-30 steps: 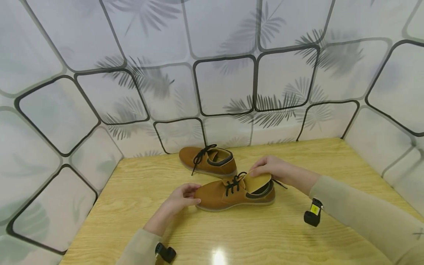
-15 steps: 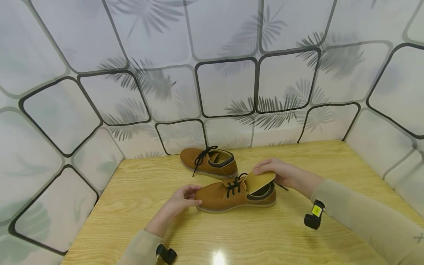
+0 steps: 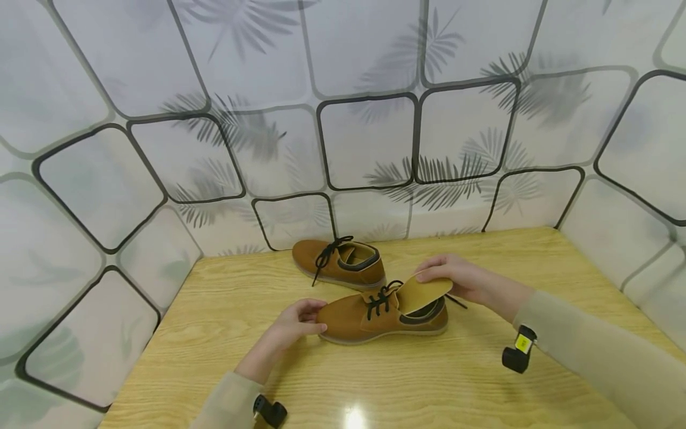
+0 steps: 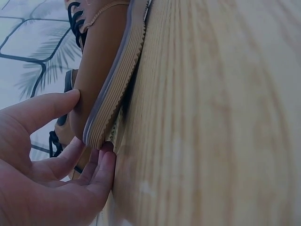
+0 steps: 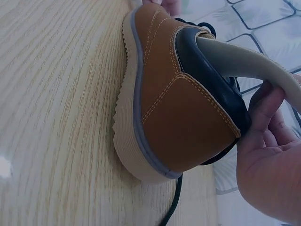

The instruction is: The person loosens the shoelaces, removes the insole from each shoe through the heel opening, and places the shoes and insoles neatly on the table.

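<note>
A brown lace-up shoe (image 3: 348, 319) stands on the table with its toe to the left. My left hand (image 3: 296, 319) grips that toe; in the left wrist view the thumb (image 4: 66, 104) lies on the upper and the fingertips reach under the ribbed sole (image 4: 110, 94). From the shoe's opening a tan insole (image 3: 426, 293) sticks up at a slant, its front part hidden inside. My right hand (image 3: 455, 277) pinches the insole's heel end. Seen from the right wrist, the insole (image 5: 249, 59) arches out over the dark padded collar (image 5: 207, 70), thumb against its underside.
Behind, close to the patterned backdrop (image 3: 370, 143), stands a second brown shoe (image 3: 308, 256) with tied black laces (image 3: 326, 255). A loose lace end (image 3: 457, 302) trails right of the front shoe on the wooden table (image 3: 407, 381).
My right hand has moved a little to the right, drawing the insole farther out of the shoe. The left hand keeps its grip on the toe, and the shoe stays nearly in place.
</note>
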Demonstrator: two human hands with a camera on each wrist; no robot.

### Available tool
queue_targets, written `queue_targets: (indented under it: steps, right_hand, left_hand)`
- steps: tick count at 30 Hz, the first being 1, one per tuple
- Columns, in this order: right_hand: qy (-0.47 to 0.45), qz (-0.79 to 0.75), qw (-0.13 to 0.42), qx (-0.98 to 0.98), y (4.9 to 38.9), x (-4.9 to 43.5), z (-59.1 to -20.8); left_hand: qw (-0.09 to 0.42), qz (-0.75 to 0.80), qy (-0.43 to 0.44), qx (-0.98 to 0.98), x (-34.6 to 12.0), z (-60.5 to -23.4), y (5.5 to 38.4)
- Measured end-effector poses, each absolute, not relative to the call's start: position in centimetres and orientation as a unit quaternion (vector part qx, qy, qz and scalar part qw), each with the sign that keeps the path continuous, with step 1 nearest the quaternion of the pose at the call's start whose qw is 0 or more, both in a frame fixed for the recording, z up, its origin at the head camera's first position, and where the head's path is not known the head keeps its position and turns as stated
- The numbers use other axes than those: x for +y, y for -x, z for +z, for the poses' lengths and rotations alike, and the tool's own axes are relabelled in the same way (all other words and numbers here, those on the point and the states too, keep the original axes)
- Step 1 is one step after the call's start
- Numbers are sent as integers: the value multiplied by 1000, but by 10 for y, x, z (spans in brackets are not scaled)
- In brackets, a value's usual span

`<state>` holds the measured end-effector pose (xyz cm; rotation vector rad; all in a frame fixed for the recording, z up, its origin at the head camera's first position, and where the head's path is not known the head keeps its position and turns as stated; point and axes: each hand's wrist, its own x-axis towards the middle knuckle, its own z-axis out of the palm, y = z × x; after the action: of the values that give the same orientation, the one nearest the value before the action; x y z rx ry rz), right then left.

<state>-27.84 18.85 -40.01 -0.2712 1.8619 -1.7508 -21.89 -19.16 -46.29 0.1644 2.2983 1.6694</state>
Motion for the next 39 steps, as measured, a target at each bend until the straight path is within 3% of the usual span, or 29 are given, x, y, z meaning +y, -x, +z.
queue_targets:
  steps: [39]
  right_hand:
    - [74,-658,258,703,271,230,-394]
  left_hand:
    - [152,585,-60,795,-193,-463,221]
